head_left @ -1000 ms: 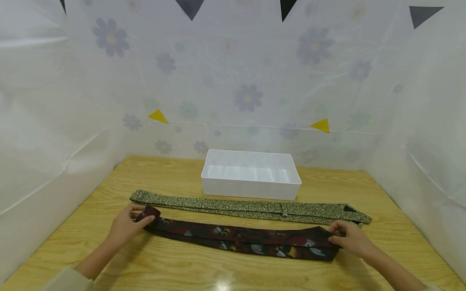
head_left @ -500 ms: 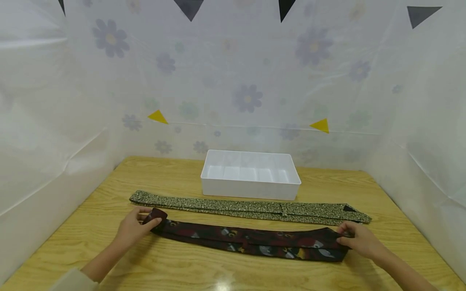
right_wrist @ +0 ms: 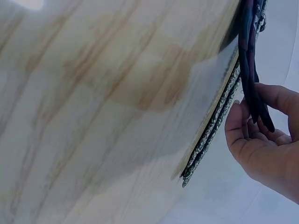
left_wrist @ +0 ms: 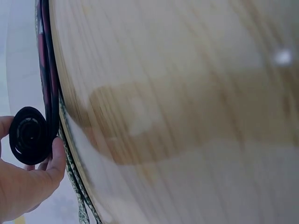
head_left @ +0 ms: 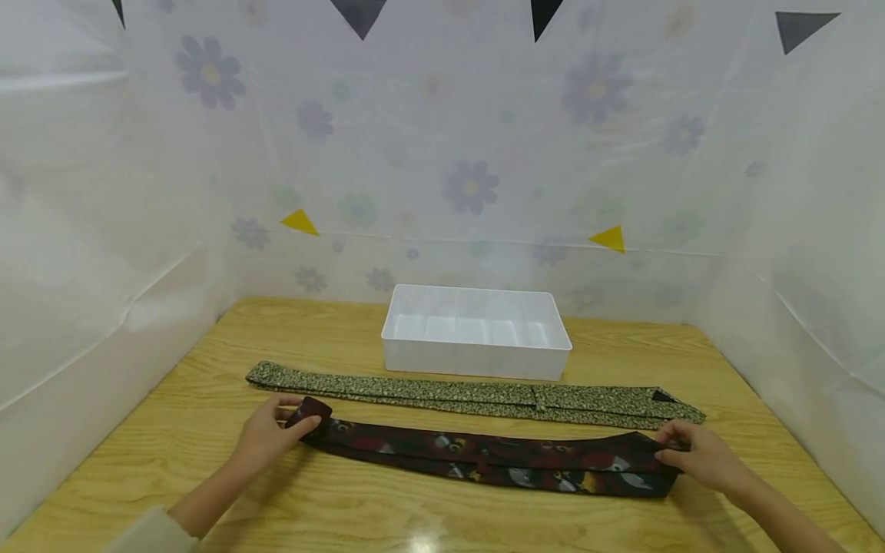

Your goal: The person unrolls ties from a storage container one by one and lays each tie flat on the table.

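Note:
A dark red and black patterned necktie (head_left: 498,458) stretches between the two hands in the head view. Its left end is wound into a roll (left_wrist: 30,135), whose spiral edge faces the left wrist camera. My left hand (head_left: 266,438) grips this roll between thumb and fingers. At the other end, my right hand (head_left: 701,453) pinches the wide tip of the tie, and the right wrist view shows the folded layers between thumb and fingers. Just behind lies a green-gold speckled necktie (head_left: 429,390), laid flat and doubled lengthwise.
A white plastic box (head_left: 477,359) with several compartments inside stands behind the ties. Underneath is a wood-grain table (head_left: 332,507). White sheeting with a flower print (head_left: 470,187) walls off the back and sides.
Both hands and the dark necktie have shifted rightward together. The left hand keeps hold of the roll and the right hand keeps its pinch. The speckled tie and box have stayed put.

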